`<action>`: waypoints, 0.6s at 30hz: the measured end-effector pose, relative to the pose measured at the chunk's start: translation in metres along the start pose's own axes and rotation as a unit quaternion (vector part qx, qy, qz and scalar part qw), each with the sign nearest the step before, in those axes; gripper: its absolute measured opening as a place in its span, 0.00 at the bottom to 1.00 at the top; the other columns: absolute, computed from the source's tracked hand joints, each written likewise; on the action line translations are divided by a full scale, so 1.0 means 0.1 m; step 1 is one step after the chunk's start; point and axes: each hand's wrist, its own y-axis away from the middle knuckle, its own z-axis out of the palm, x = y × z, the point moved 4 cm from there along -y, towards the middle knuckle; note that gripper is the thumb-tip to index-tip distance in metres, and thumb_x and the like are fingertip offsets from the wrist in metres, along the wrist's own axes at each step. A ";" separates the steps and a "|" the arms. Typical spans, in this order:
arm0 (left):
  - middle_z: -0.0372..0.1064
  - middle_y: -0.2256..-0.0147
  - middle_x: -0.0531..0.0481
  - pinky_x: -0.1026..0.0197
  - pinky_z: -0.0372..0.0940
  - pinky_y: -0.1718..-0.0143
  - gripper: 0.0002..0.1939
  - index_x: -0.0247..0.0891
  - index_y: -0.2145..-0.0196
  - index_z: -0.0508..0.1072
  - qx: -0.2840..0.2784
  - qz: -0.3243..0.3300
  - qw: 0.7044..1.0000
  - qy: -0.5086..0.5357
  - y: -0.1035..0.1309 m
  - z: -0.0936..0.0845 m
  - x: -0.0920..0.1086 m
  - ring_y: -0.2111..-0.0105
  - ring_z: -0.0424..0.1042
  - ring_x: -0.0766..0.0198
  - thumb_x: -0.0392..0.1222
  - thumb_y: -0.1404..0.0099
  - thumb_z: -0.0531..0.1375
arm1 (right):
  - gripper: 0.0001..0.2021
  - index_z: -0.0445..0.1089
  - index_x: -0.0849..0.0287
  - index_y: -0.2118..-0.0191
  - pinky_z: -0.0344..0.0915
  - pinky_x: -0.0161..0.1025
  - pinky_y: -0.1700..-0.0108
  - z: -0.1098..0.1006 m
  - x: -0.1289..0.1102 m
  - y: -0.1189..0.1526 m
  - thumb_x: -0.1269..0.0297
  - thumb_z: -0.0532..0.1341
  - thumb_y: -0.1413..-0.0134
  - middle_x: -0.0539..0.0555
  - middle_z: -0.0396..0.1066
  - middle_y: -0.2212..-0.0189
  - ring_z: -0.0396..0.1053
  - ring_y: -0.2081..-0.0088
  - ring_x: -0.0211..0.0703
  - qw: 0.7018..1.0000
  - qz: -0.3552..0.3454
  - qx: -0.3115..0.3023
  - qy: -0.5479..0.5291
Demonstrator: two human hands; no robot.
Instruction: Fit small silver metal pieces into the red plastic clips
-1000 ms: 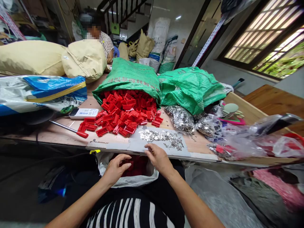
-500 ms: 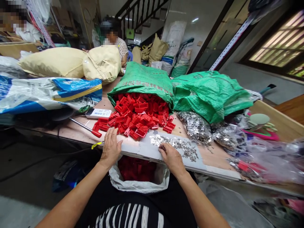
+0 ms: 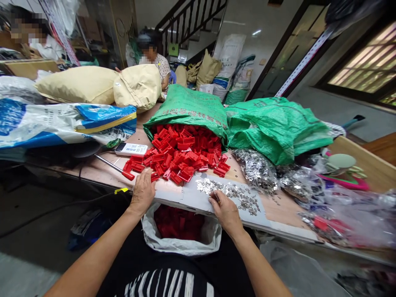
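Note:
My left hand (image 3: 143, 193) is at the table's front edge, its fingers curled against a small red plastic part (image 3: 154, 176) at the near side of a heap of red plastic parts (image 3: 185, 154). The thumb is mostly hidden. My right hand (image 3: 226, 211) pinches a small metal piece (image 3: 215, 196) between thumb and forefinger. It is over a grey sheet (image 3: 192, 197) strewn with small flat silvery metal pieces (image 3: 238, 192). The red heap spills from the mouth of a green woven sack (image 3: 192, 103). Below the edge, a white sack (image 3: 182, 245) stands open with red parts inside.
A red-handled tool (image 3: 114, 167) and a white boxy device (image 3: 131, 149) lie left of the heap. To the right are another green sack (image 3: 275, 123), clear bags of metal pieces (image 3: 256, 169) and a pink tray (image 3: 346, 182). Two people sit beyond the stuffed beige sacks (image 3: 77, 84).
A red part now shows at my left fingertips, and the left thumb has drawn in. My right hand stays over the metal pieces, pinching one. The view has shifted slightly.

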 end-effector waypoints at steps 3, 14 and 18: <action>0.67 0.50 0.32 0.44 0.59 0.49 0.22 0.31 0.46 0.62 0.002 -0.010 1.000 0.024 0.05 -0.06 0.07 0.50 0.66 0.44 0.35 0.38 0.54 | 0.06 0.65 0.56 0.65 0.63 0.40 0.61 0.00 -0.01 -0.01 0.64 0.53 0.42 0.54 0.72 0.66 0.69 0.63 0.46 1.000 -0.011 -0.009 -0.003; 0.72 0.62 0.47 0.53 0.65 0.55 0.23 0.42 0.53 0.68 -0.115 -0.249 0.872 0.405 0.35 -0.26 0.54 0.60 0.72 0.55 0.42 0.48 0.66 | 0.07 0.66 0.56 0.65 0.62 0.40 0.59 -0.02 -0.02 0.01 0.65 0.52 0.41 0.54 0.70 0.66 0.68 0.62 0.45 0.999 -0.028 -0.013 -0.023; 0.71 0.65 0.48 0.54 0.70 0.62 0.26 0.39 0.54 0.67 -0.249 -0.391 0.655 0.597 0.61 -0.14 0.85 0.67 0.73 0.61 0.41 0.50 0.69 | 0.06 0.67 0.57 0.64 0.62 0.39 0.57 0.00 -0.02 0.02 0.67 0.53 0.41 0.54 0.71 0.65 0.68 0.61 0.44 0.999 -0.023 -0.005 -0.029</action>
